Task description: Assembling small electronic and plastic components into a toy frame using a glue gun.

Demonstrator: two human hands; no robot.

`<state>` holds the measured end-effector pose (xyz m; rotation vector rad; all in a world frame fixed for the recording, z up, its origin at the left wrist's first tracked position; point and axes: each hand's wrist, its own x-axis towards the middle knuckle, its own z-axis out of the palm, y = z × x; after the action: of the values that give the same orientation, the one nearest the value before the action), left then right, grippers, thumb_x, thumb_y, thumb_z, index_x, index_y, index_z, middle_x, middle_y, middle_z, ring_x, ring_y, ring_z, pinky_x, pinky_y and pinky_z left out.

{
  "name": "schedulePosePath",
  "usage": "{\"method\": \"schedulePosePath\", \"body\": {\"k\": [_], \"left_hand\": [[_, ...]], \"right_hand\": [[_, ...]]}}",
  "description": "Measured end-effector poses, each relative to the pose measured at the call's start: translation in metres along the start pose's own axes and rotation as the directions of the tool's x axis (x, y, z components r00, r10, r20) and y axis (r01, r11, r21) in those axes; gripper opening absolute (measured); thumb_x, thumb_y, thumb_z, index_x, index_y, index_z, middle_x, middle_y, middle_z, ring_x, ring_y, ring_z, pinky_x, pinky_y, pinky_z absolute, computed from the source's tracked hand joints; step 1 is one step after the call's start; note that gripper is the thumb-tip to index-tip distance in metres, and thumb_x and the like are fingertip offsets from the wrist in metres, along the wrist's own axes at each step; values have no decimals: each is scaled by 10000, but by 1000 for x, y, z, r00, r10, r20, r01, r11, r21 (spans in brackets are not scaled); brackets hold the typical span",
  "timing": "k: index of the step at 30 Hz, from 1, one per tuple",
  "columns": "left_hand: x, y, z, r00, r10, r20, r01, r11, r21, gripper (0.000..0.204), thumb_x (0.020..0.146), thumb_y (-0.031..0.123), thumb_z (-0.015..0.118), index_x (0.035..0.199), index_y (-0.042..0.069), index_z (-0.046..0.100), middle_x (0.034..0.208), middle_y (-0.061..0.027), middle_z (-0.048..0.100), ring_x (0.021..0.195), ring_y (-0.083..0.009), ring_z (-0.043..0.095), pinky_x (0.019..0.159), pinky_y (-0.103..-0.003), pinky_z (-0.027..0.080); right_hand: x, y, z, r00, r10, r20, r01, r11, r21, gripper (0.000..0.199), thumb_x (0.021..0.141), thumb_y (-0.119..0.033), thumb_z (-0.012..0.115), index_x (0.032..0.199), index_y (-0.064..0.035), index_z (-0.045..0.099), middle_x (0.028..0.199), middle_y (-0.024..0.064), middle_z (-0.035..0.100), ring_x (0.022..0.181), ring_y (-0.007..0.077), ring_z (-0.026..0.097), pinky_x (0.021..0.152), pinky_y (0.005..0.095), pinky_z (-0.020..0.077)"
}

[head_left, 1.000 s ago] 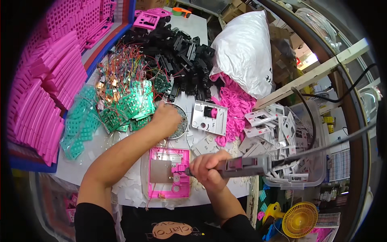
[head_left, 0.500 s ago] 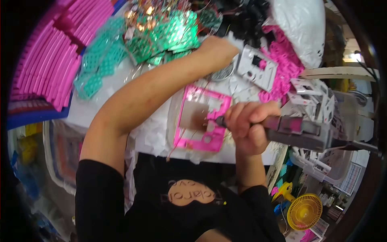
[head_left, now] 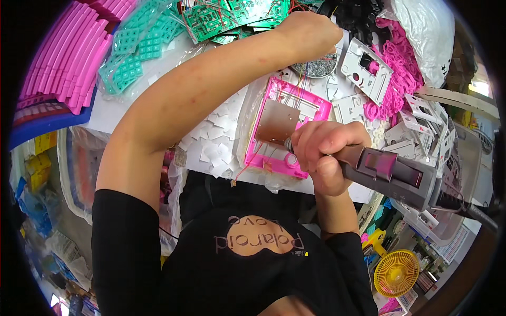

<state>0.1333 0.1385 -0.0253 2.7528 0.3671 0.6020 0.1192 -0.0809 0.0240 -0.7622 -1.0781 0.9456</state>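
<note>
My right hand [head_left: 331, 150] is wrapped round a dark grey electric screwdriver [head_left: 395, 176], whose cable trails off to the right. Its tip lies over a pink plastic casing [head_left: 254, 146] on the white worktop, close to a flat brownish square plate [head_left: 278, 122] inside it. Thin wires run from the casing. My left arm stretches across the table, and my left hand [head_left: 313, 37] is by a round dish of small screws [head_left: 322, 66] at the back. The fingers of that hand are hidden behind its back, so any hold is out of sight.
Green circuit boards [head_left: 232, 20] and teal keypads [head_left: 150, 47] lie at the back left, near stacked pink panels [head_left: 63, 58]. White plastic panels [head_left: 366, 71] and pink parts [head_left: 400, 66] crowd the right. White paper squares [head_left: 216, 152] lie left of the casing. A yellow fan [head_left: 396, 273] stands lower right.
My view has shifted, so the table appears higher and farther right. The screwdriver tip has moved left over the casing, from its right side toward the brownish plate. My left hand stays beside the dish.
</note>
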Motion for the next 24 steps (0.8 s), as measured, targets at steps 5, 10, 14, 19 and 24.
{"method": "schedulePosePath", "body": {"k": [5, 10, 14, 19, 24], "left_hand": [[1, -10, 12, 998, 66, 8, -66, 995, 75, 232, 916, 332, 666, 917, 117, 752, 845, -112, 743, 815, -309, 728, 698, -473, 554], [-27, 3, -12, 995, -5, -104, -9, 990, -139, 303, 888, 367, 616, 738, 136, 741, 747, -98, 725, 755, -316, 704, 853, -525, 429], [-100, 22, -65, 995, -43, -89, 24, 978, -205, 151, 900, 271, 680, 917, 126, 719, 816, -65, 720, 749, -246, 672, 882, -436, 444], [-171, 34, -54, 984, -151, -90, 100, 902, -420, 93, 909, 198, 702, 925, 106, 704, 851, -26, 711, 765, -191, 636, 952, -395, 391], [-199, 44, -55, 976, -218, -15, 186, 864, -469, 74, 887, 164, 731, 913, 101, 701, 870, -16, 712, 791, -193, 650, 940, -386, 395]], "right_hand": [[-2, 0, 2, 1000, 20, -5, -20, 1000, -14, 250, 883, 47, 696, 1038, -47, 524, 763, 70, 605, 696, 185, 603, 749, 390, 527], [2, 10, 8, 998, -50, 30, 53, 994, -94, 236, 838, 78, 722, 945, -31, 542, 723, 83, 593, 625, 191, 587, 660, 374, 518], [6, 10, 17, 996, -87, -2, 86, 990, -110, 225, 824, 95, 725, 903, -15, 546, 697, 88, 582, 584, 197, 575, 600, 359, 501], [5, 7, 20, 993, 2, -119, -30, 973, -227, 326, 956, -297, 736, 971, -104, 473, 647, 30, 529, 534, 164, 502, 556, 351, 453], [2, 0, 4, 1000, 20, 15, -19, 997, -74, 234, 903, -37, 737, 1035, -71, 547, 765, 58, 615, 674, 181, 610, 724, 379, 534]]}}
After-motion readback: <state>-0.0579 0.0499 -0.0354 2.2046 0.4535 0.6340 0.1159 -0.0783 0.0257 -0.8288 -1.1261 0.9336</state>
